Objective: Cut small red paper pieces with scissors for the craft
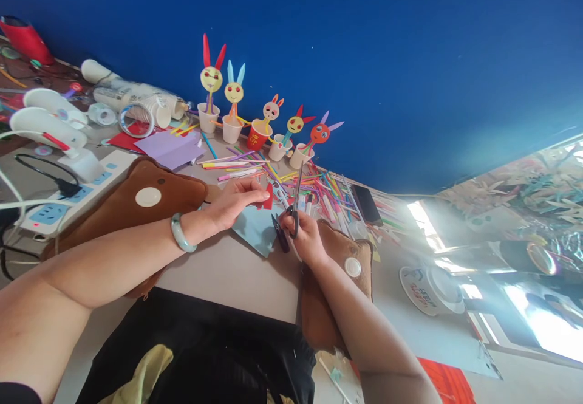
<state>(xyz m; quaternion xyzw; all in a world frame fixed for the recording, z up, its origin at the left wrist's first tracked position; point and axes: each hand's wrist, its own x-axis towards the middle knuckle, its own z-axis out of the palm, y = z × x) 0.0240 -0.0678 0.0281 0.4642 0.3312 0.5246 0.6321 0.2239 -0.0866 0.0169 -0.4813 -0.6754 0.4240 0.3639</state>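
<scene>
Between its thumb and fingers, my left hand (234, 202) pinches a small piece of red paper (268, 196). A pair of dark-handled scissors (295, 219) is held in my right hand (307, 234), the blades pointing up and away from me, apart from the red paper. Under both hands lies a light blue sheet of paper (255, 231). A dark purple tool (281, 237) is just left of my right hand, and I cannot make out its kind.
Paper cups with rabbit-faced figures (232, 127) line the blue wall. Scattered coloured sticks and pens (241, 164) lie before them. A power strip (77, 194) and brown cushion (168, 188) are at left. A phone (367, 205) and second brown cushion (362, 252) are at right.
</scene>
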